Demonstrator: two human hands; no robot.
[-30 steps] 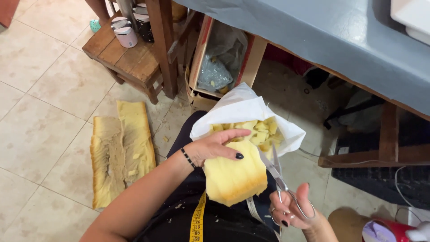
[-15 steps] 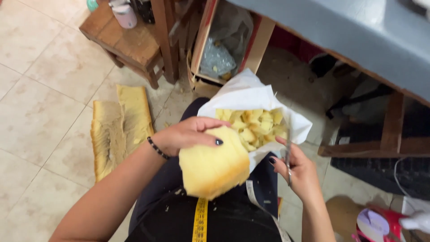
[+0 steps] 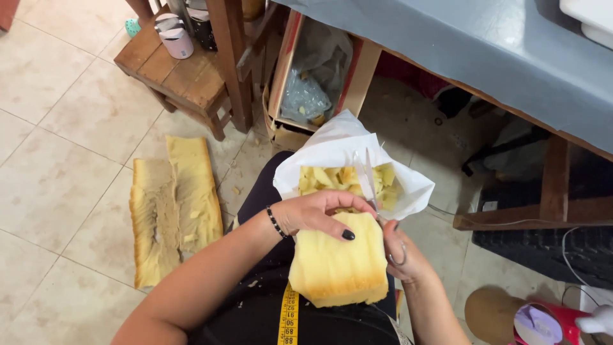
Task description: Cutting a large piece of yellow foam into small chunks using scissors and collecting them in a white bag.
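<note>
My left hand (image 3: 314,214) grips the top of a thick yellow foam block (image 3: 337,263) held over my lap. My right hand (image 3: 402,255) holds metal scissors (image 3: 369,182) by the handles, blades pointing up beside the block's right edge. Just beyond both hands sits an open white bag (image 3: 338,150) on my knees, filled with several small yellow foam pieces (image 3: 341,179). A yellow measuring tape (image 3: 288,319) hangs down my front.
Two large yellow foam slabs (image 3: 172,204) lie on the tiled floor to my left. A small wooden stool (image 3: 182,73) with cups stands at the back left, beside a box (image 3: 313,83) with plastic. A grey-topped table (image 3: 485,57) runs along the right.
The foam block has turned from a bent, rounded shape to flat and upright in my left hand. My right hand has brought the scissors up against the block's right edge.
</note>
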